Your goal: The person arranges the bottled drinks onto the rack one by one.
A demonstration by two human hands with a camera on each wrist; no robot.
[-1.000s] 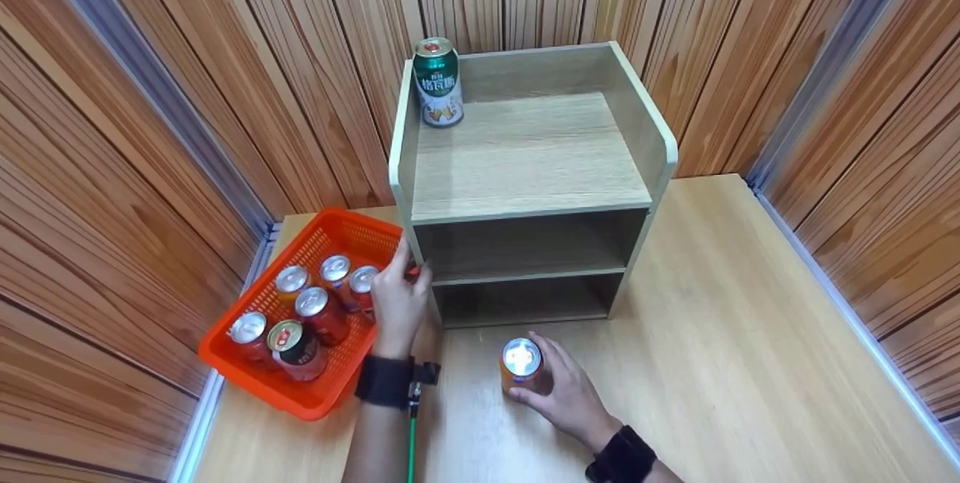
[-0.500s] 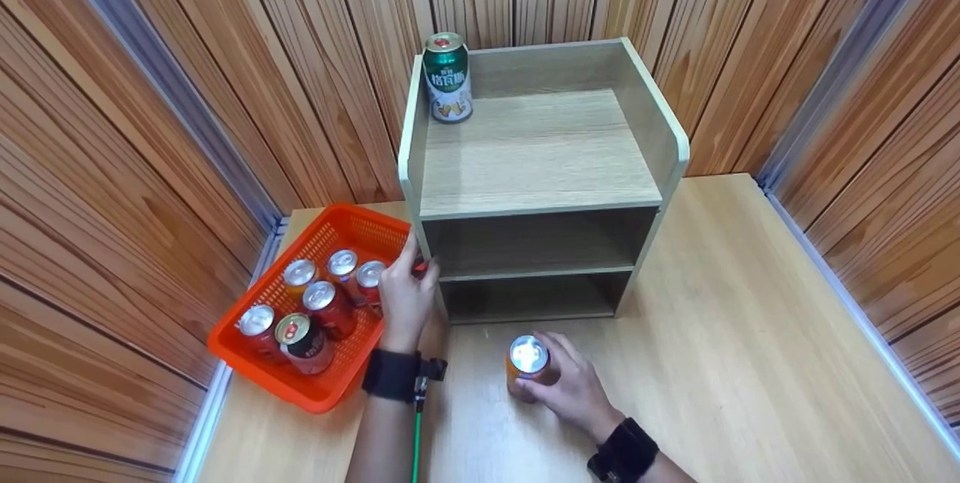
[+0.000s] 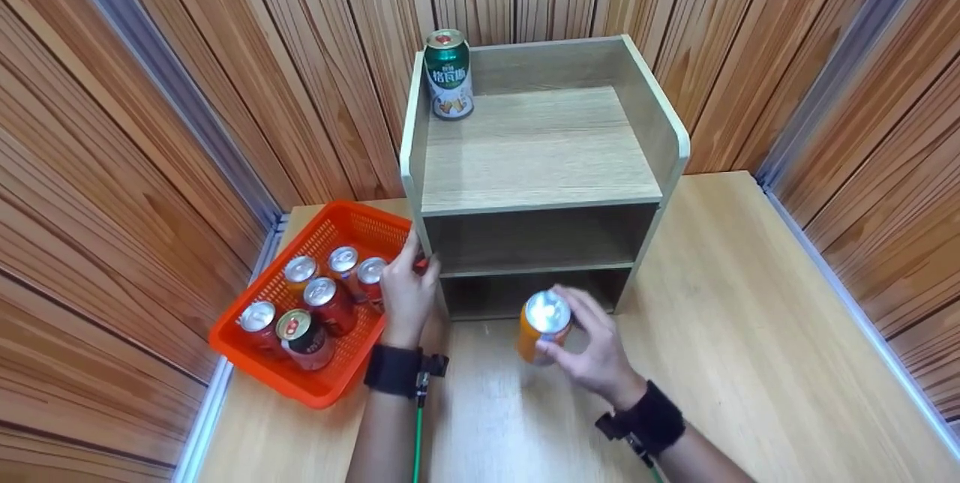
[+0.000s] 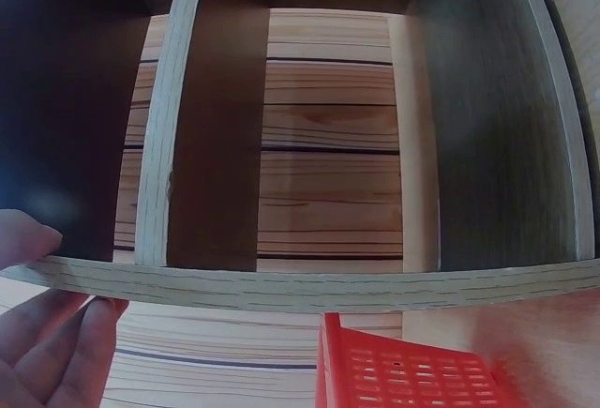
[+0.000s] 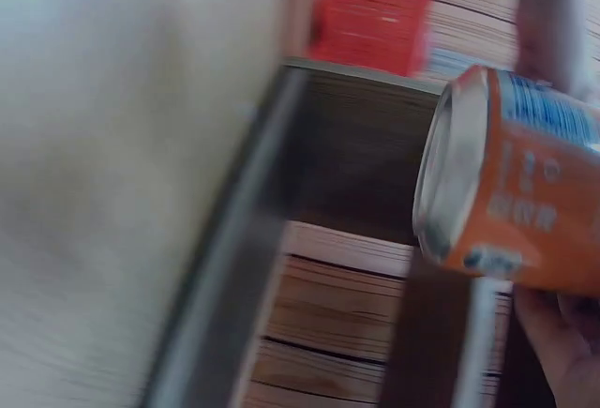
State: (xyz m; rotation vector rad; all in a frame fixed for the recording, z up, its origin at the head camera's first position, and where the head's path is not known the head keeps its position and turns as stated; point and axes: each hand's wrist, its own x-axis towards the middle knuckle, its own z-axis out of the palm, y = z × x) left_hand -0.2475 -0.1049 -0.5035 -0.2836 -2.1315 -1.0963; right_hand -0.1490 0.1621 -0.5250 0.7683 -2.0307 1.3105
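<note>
Your right hand (image 3: 596,355) has its fingers curled around the orange can (image 3: 544,327), lifted clear of the counter (image 3: 750,333) and just in front of the shelf unit's (image 3: 536,168) lower openings. Your left hand (image 3: 405,292) grips the unit's front left edge, thumb inside and fingers outside, beside the orange basket (image 3: 330,393). One green can (image 3: 448,84) already stands at the top shelf's back left corner; six cans (image 3: 319,295) sit in the basket (two orange, the rest red or dark). So I judge the work barely begun: this can is unplaced, and the middle shelf looks empty.
</note>
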